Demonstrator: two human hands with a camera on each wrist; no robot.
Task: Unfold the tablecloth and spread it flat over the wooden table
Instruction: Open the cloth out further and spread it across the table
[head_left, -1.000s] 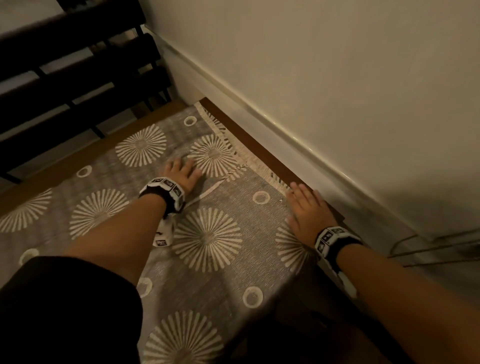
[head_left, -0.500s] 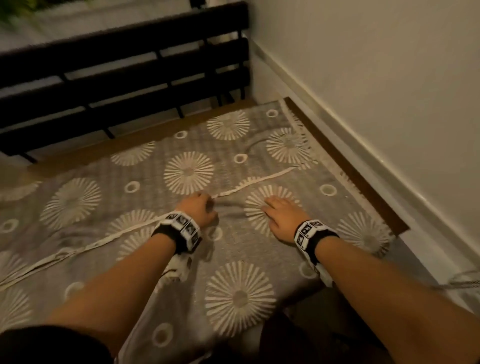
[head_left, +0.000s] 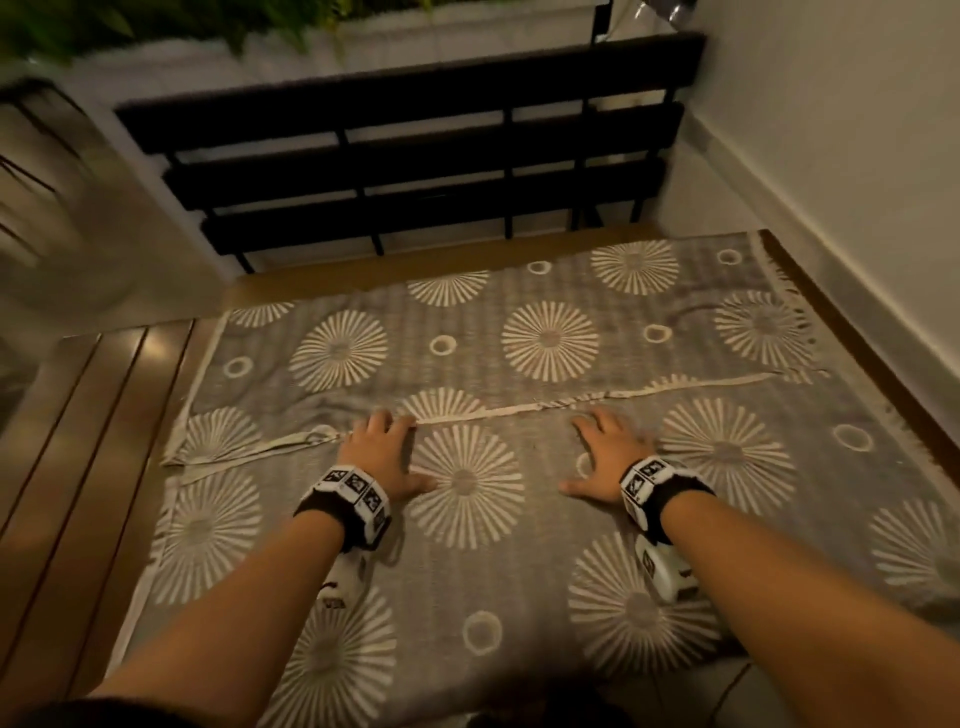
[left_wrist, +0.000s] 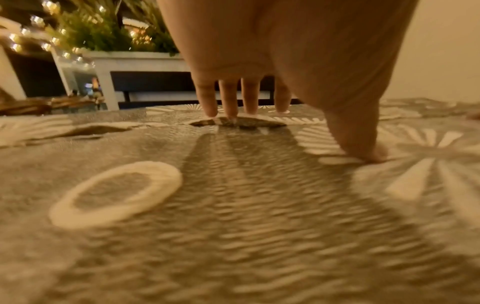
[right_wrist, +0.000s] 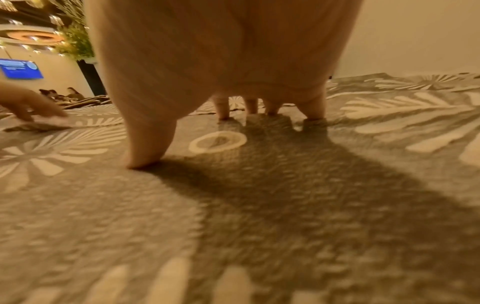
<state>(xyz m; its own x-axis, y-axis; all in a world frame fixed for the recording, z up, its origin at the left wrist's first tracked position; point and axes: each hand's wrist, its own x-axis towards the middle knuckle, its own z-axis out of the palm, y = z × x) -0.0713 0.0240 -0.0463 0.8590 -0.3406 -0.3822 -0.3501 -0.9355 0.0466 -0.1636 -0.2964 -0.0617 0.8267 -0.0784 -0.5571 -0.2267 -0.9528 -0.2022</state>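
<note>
Your left wrist view shows your left hand (left_wrist: 259, 51) with fingers spread, tips on the pale hem (head_left: 519, 410) of the tablecloth (head_left: 519, 587); the head view hides this contact. Your right hand (head_left: 608, 457) lies wide open, at 3 o'clock of the left. Half a second ago the hands were closer together. The cloth covers the wooden table (head_left: 78, 441); a black bench (head_left: 415, 171) stands at 12 o'clock, a wall (head_left: 857, 130) at 2.

Both forearms are bare. Each wrist wears a black band (head_left: 332, 514) ringed with white square tags printed in black patterns, and a small white camera unit (head_left: 667, 569) hangs below it. A dark sleeve edge (head_left: 104, 714) shows near the left shoulder.
</note>
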